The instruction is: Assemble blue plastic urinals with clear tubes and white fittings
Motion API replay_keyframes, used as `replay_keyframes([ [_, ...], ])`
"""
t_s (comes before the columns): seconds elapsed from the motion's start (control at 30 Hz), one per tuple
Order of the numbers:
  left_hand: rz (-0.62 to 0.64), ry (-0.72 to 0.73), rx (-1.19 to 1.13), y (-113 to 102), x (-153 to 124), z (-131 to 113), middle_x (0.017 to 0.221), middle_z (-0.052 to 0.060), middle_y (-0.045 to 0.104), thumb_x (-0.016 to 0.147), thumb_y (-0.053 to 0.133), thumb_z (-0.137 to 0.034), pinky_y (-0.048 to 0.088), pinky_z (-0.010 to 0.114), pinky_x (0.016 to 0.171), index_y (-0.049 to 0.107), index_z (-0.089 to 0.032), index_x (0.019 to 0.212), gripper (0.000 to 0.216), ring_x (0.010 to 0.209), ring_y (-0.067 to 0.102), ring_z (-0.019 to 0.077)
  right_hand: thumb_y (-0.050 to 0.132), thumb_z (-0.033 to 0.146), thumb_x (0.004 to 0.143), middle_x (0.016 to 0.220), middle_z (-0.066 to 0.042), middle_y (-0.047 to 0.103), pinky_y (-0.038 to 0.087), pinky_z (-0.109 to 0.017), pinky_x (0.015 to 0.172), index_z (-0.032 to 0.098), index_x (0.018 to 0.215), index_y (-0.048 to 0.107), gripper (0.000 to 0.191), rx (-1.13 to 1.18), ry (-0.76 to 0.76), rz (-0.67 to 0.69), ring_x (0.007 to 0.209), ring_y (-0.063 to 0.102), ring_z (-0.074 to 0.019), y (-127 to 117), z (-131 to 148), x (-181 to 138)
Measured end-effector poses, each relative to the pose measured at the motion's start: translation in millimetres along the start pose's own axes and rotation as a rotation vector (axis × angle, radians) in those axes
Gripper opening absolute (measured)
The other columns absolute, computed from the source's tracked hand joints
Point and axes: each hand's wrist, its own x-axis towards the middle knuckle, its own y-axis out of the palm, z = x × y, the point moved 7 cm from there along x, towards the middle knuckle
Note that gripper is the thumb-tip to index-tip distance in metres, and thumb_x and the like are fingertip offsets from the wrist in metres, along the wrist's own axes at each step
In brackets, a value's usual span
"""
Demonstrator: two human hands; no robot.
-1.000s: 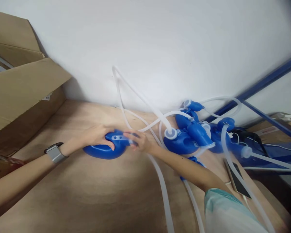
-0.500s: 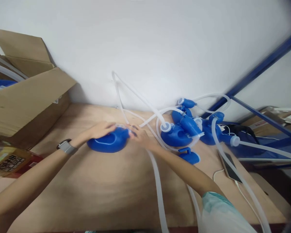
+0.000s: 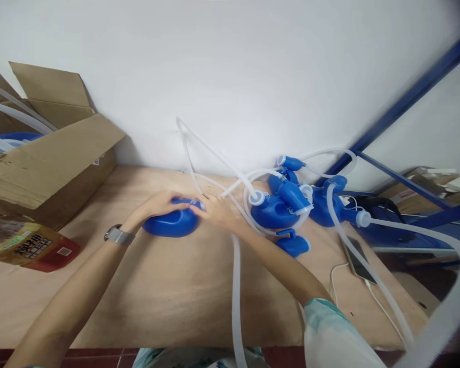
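A blue plastic urinal bottle (image 3: 172,226) lies on its side on the table in front of me. My left hand (image 3: 163,203) is closed over its upper edge, fingers curled round the handle. At the bottle's right end, my right hand (image 3: 212,210) has its thumb and fingers pressed on the mouth. My fingers hide most of that mouth. A translucent hose (image 3: 235,286) runs from under my right forearm towards the table's front edge. Another thin hose (image 3: 193,158) rises behind my right hand and bends down again.
Several more blue urinal bottles (image 3: 272,212) with hoses stand bunched on the right. Near them are a blue lid (image 3: 293,246) and a phone (image 3: 358,258) on a cable. On the left are an open cardboard box (image 3: 61,148) and a yellow-labelled container (image 3: 34,245).
My left hand has closed further round the bottle's handle. My right hand has shifted slightly left along the mouth. The camera view has moved a little.
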Motion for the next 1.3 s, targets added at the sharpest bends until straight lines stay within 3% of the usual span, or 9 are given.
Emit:
replay_keyframes([
  [0.23, -0.030, -0.023, -0.047, 4, 6, 7, 0.096, 0.006, 0.080, 0.092, 0.046, -0.081, 0.048, 0.030, 0.081, 0.081, -0.022, 0.108, 0.071, 0.088, 0.069, 0.0256, 0.053, 0.036, 0.110, 0.118, -0.008, 0.076, 0.037, -0.046, 0.114, 0.022, 0.115, 0.069, 0.021, 0.111, -0.005, -0.035, 0.117, 0.066, -0.0251, -3, 14, 1],
  [0.3, -0.034, -0.052, -0.047, 5, 7, 10, 0.089, 0.006, 0.079, 0.091, 0.045, -0.083, 0.048, 0.030, 0.077, 0.081, -0.020, 0.100, 0.074, 0.083, 0.068, 0.0253, 0.057, 0.032, 0.107, 0.120, -0.008, 0.076, 0.040, -0.044, 0.112, 0.021, 0.119, 0.067, 0.019, 0.186, 0.038, -0.076, 0.119, 0.066, -0.0250, -5, 9, -1],
  [0.43, -0.059, -0.065, -0.067, 5, 8, 12, 0.082, 0.005, 0.077, 0.088, 0.049, -0.084, 0.046, 0.028, 0.070, 0.082, -0.021, 0.097, 0.072, 0.076, 0.066, 0.0234, 0.063, 0.023, 0.101, 0.131, -0.007, 0.073, 0.046, -0.037, 0.107, 0.024, 0.135, 0.064, 0.034, 0.337, 0.032, -0.109, 0.123, 0.065, -0.0228, -5, 5, 1],
  [0.6, -0.047, -0.036, -0.116, 6, 8, 14, 0.084, 0.005, 0.079, 0.084, 0.057, -0.082, 0.047, 0.026, 0.072, 0.084, -0.021, 0.096, 0.067, 0.076, 0.066, 0.0224, 0.059, 0.020, 0.101, 0.120, -0.007, 0.076, 0.048, -0.036, 0.103, 0.023, 0.118, 0.076, 0.023, 0.291, -0.015, -0.041, 0.115, 0.067, -0.0222, -3, 7, 7],
  [0.8, -0.066, -0.037, -0.097, 4, 8, 14, 0.082, 0.005, 0.079, 0.082, 0.061, -0.081, 0.047, 0.026, 0.073, 0.085, -0.021, 0.096, 0.065, 0.078, 0.066, 0.0232, 0.069, 0.039, 0.100, 0.109, -0.005, 0.076, 0.047, -0.030, 0.092, 0.022, 0.104, 0.074, 0.018, 0.284, 0.046, -0.124, 0.104, 0.068, -0.0200, -7, 9, 5],
  [1.0, -0.054, -0.026, -0.062, 3, 7, 9, 0.084, 0.004, 0.079, 0.084, 0.063, -0.079, 0.047, 0.026, 0.074, 0.085, -0.021, 0.099, 0.063, 0.078, 0.067, 0.0225, 0.068, 0.024, 0.095, 0.104, -0.002, 0.076, 0.046, -0.029, 0.087, 0.023, 0.098, 0.073, 0.005, 0.284, 0.163, -0.126, 0.098, 0.067, -0.0193, -6, 10, 4],
  [1.13, -0.068, -0.020, -0.048, 3, 6, 9, 0.083, 0.003, 0.079, 0.086, 0.063, -0.077, 0.045, 0.026, 0.073, 0.084, -0.022, 0.101, 0.061, 0.078, 0.067, 0.0219, 0.068, 0.024, 0.094, 0.103, -0.003, 0.076, 0.047, -0.030, 0.089, 0.022, 0.100, 0.072, 0.007, 0.259, 0.238, -0.134, 0.099, 0.067, -0.0202, -7, 10, 5],
  [1.3, -0.038, -0.001, -0.082, 3, 6, 8, 0.082, 0.003, 0.078, 0.086, 0.063, -0.076, 0.045, 0.027, 0.072, 0.084, -0.021, 0.099, 0.061, 0.075, 0.064, 0.0212, 0.068, 0.024, 0.093, 0.106, -0.003, 0.076, 0.047, -0.030, 0.087, 0.023, 0.099, 0.072, 0.007, 0.230, 0.249, -0.034, 0.102, 0.067, -0.0213, -9, 12, 14],
])
